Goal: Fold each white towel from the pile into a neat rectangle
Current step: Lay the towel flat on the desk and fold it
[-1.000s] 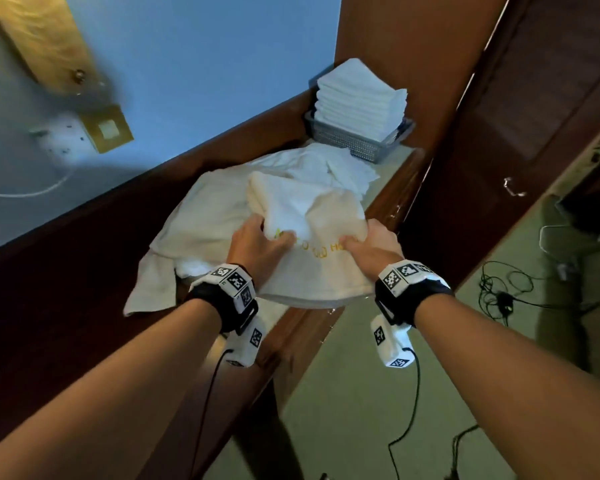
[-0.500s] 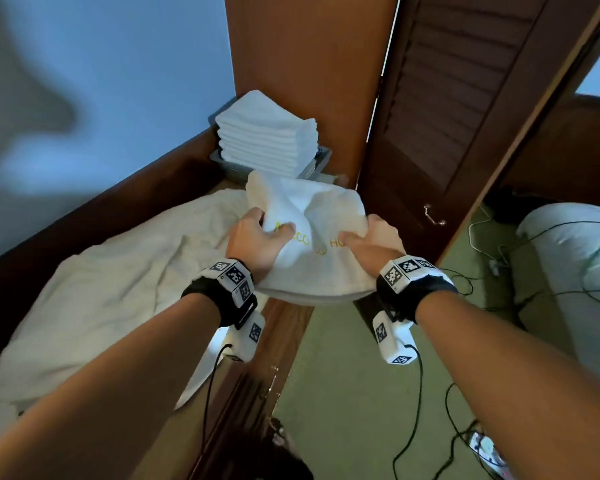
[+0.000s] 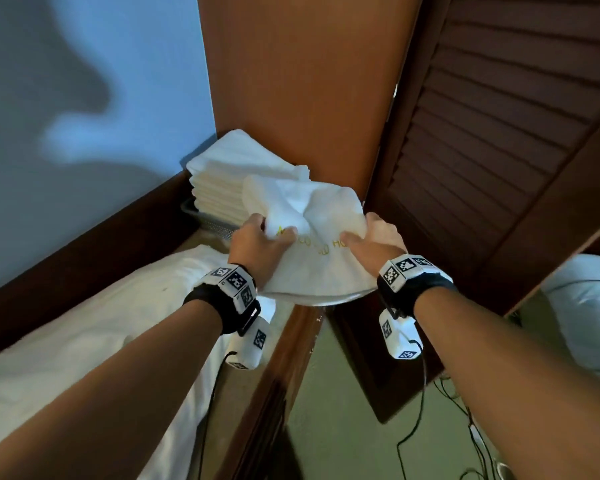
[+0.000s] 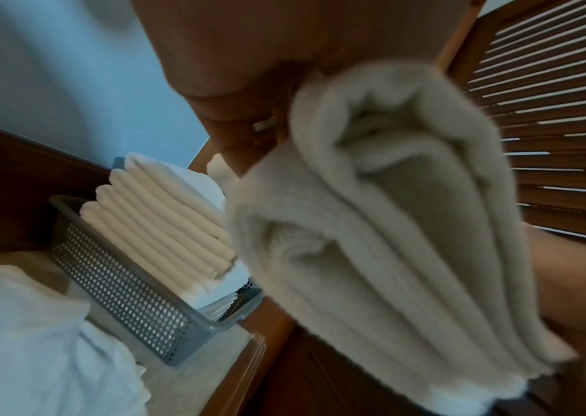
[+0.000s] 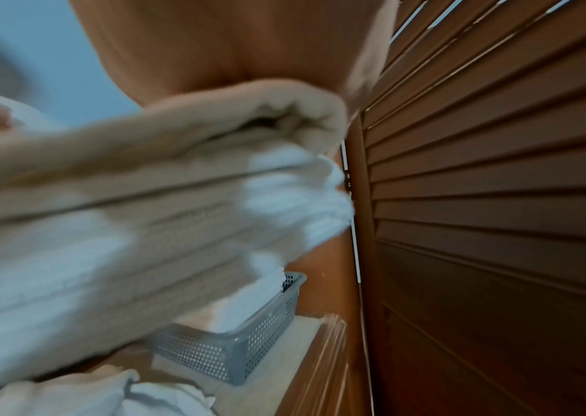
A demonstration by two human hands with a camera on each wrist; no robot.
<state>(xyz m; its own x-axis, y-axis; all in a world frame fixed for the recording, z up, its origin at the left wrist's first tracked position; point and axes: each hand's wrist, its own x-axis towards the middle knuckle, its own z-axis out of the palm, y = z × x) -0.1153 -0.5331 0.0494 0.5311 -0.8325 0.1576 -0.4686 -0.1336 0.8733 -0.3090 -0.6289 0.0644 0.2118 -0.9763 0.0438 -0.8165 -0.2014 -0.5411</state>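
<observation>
Wooden counter (image 3: 284, 344) along the blue wall, closet side panel behind it, louvred door (image 3: 499, 140) to the right. Unfolded white pile (image 3: 84, 341) sprawls over the counter's near and left part.

Grey perforated basket (image 4: 113, 278) at the counter's far end against the panel; stack of folded towels (image 3: 222, 174) stands in it, rising well above the rim.

Folded towel (image 3: 312, 244), yellow lettering on top, held in the air between both hands, just in front of the stack and about level with its top. Wrist views show several layers, near edges roughly aligned; top face puckered in the middle.

Left hand (image 3: 260, 244) clasps the left edge, thumb curled over the top, fingers underneath. Right hand (image 3: 374, 240) does the same on the right edge, thumb on top.

Judgement: step in hand is setting this towel on the stack. To do it well:
- keep both edges pinched so layers do not slide apart;
- ease hands slightly outward to pull the central pucker flat before landing;
- square the towel's edges to the stack below, then lower it flat, far edge first;
- slip lower fingers out sideways, thumbs pressing down, so the top layer is not dragged;
- stack is tall, so an off-centre landing could tip it.
</observation>
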